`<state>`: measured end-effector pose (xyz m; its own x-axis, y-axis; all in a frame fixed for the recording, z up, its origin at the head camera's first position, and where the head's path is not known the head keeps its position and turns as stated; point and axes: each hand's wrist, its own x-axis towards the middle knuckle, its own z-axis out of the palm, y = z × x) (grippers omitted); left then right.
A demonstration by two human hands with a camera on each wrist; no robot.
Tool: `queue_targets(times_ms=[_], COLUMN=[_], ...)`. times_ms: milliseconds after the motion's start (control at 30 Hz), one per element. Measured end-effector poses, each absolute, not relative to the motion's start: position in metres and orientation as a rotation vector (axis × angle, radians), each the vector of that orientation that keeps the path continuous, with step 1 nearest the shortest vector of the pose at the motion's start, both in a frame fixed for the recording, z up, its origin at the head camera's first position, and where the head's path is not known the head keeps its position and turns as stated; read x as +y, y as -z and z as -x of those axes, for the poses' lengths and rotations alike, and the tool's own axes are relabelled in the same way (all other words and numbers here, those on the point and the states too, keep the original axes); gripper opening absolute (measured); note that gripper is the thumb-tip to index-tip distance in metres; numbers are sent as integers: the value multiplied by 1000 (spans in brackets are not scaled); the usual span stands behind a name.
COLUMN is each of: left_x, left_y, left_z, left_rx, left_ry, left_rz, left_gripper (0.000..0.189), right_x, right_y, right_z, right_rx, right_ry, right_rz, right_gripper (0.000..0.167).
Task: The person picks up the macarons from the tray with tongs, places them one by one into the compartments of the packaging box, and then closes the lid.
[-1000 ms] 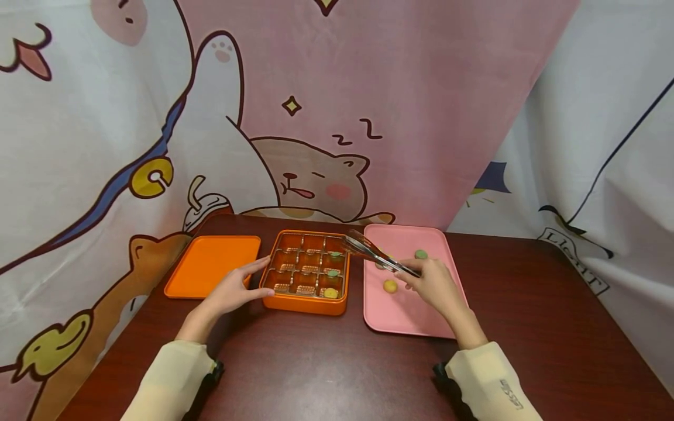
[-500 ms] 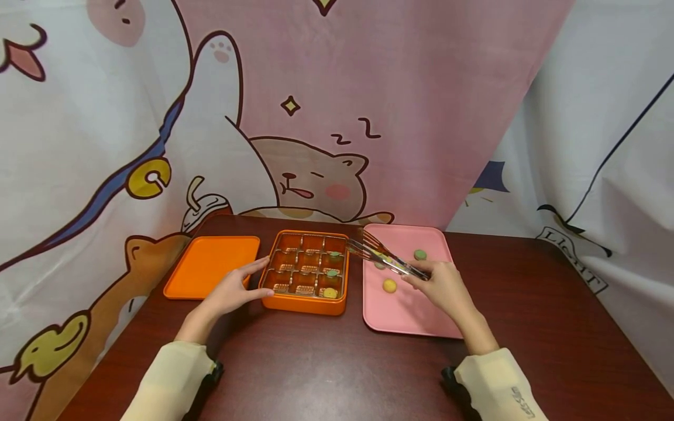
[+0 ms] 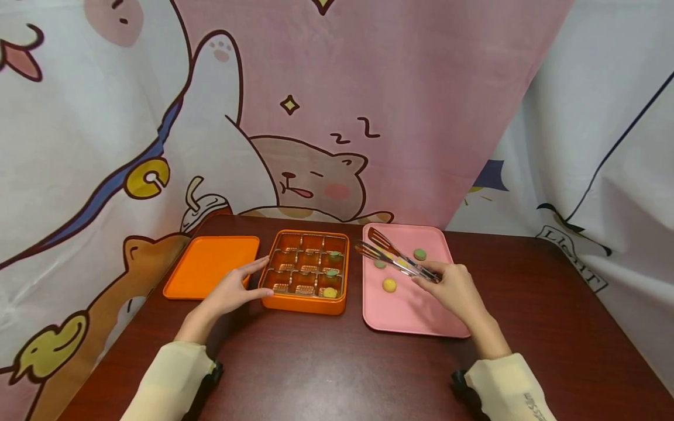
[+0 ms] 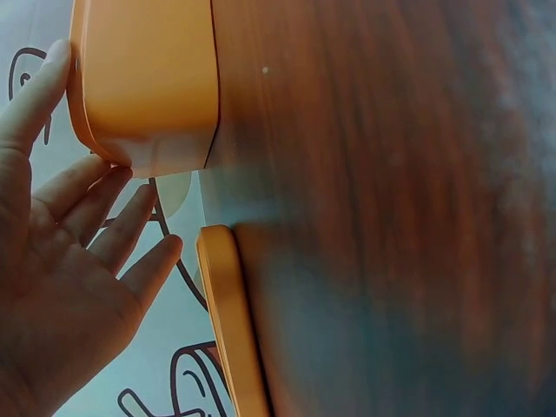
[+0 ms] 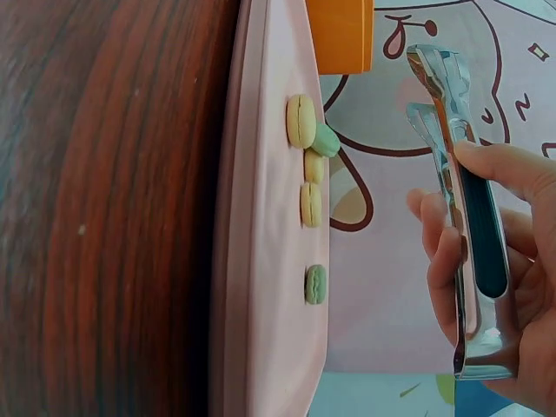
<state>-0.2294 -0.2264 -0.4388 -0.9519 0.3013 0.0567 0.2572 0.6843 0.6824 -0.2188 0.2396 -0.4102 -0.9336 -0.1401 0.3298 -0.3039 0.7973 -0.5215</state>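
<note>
My left hand (image 3: pixel 234 290) rests its straight, spread fingers and thumb against the left side and front corner of an orange box (image 3: pixel 304 303). A clear divided insert fills the box; its right column holds a green macaron (image 3: pixel 334 255), another green macaron (image 3: pixel 332 273) and a yellow macaron (image 3: pixel 330 292) at the front. My right hand (image 3: pixel 455 290) grips metal tongs (image 5: pixel 473 200) by their dark-padded handles. The tongs' arms are spread with nothing between their tips, above the pink tray (image 3: pixel 387 316). Yellow macarons (image 5: pixel 301 122) and green macarons (image 5: pixel 316 284) lie on that tray.
An orange lid (image 3: pixel 213 263) lies flat to the left of the box, behind my left hand. A dark wooden table (image 3: pixel 326 374) bears everything. A curtain printed with cartoon animals (image 3: pixel 316 175) hangs along the back and sides.
My right hand has moved right and slightly toward me, drawing the tongs from the box's right edge to over the pink tray. The tongs' arms have spread wider. My left hand stays put.
</note>
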Motion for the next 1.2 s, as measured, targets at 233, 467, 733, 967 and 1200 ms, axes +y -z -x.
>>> queue_targets(times_ms=[233,467,733,967,1200], left_x=[-227,-228,-228,-228,-227], left_y=[439,439,438,438,438], left_z=[230,229,230,230,230], left_rx=[2832,2836,2830,2836,2823], left_ry=[-1134,-1123,-1139,-1127,-1140], left_rz=[-499,-478,-474,-480,-478], left_gripper=[83,83,82,82,86], right_x=[248,254,260,266,273], right_y=[416,416,419,423,426], right_z=[217,212,206,202,196], right_rx=[-2699,-2713,-2736,-2734,-2748], right_ry=[-812,-789,-774,-755,-766], right_rz=[-347,-333,-317,-306,-293], right_gripper=[35,35,36,35,32])
